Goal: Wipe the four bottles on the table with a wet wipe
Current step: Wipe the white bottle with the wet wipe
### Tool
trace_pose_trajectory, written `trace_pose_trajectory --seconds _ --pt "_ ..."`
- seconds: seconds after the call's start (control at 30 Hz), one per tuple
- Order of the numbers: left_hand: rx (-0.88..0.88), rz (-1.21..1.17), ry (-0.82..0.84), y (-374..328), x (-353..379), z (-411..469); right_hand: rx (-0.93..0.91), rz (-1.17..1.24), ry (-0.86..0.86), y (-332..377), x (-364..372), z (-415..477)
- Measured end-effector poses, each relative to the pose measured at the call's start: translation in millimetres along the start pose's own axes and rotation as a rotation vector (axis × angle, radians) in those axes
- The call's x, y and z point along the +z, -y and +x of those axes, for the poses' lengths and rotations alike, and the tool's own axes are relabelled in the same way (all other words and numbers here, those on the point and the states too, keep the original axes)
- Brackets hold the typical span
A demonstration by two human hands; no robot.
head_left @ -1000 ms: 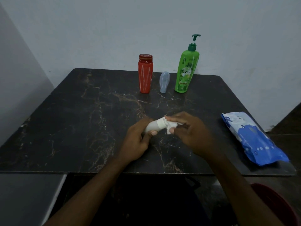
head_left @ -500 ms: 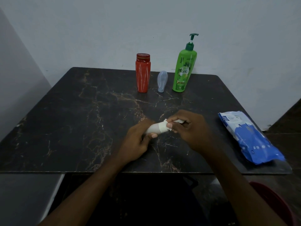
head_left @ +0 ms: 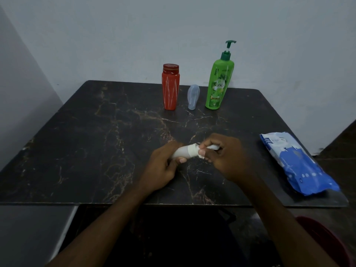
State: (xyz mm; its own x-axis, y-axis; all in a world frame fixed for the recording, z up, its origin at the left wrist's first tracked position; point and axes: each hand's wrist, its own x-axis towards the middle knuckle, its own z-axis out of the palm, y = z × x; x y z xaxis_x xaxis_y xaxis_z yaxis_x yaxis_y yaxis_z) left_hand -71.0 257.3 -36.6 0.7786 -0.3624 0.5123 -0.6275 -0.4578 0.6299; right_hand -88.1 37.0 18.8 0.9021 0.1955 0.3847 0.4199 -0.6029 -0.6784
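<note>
White bottle (head_left: 183,152) is gripped in curled left hand (head_left: 161,166) above the table (head_left: 86,151), near middle; wet wipe (head_left: 212,147) is pinched against its cap by right hand (head_left: 225,157); red bottle (head_left: 171,87), blue bottle (head_left: 193,97), green pump bottle (head_left: 219,83) are lined at far edge

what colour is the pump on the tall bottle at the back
Dark green, atop the lighter green pump bottle; the head view, the only one, shows it clearly.
</note>
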Motion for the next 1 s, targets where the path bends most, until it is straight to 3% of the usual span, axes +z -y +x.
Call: trace_pose_trajectory --seconds 0.3,0.5,0.83,1.0 --pt "-0.062 -0.136 -0.023 -1 -5 3 0.107 0.056 -0.012 -16 7 3" --pt "-0.302 -0.275 -0.109 3 -11 6 0.235 0.324 -0.054 -26 9 9" --pt "-0.299 0.107 -0.081 21 -83 50 0.491 0.862 -0.099 -40 49 62" --pt "-0.335 0.243 -0.084 33 -128 99 0.514 0.785 -0.115 -49 71 98"
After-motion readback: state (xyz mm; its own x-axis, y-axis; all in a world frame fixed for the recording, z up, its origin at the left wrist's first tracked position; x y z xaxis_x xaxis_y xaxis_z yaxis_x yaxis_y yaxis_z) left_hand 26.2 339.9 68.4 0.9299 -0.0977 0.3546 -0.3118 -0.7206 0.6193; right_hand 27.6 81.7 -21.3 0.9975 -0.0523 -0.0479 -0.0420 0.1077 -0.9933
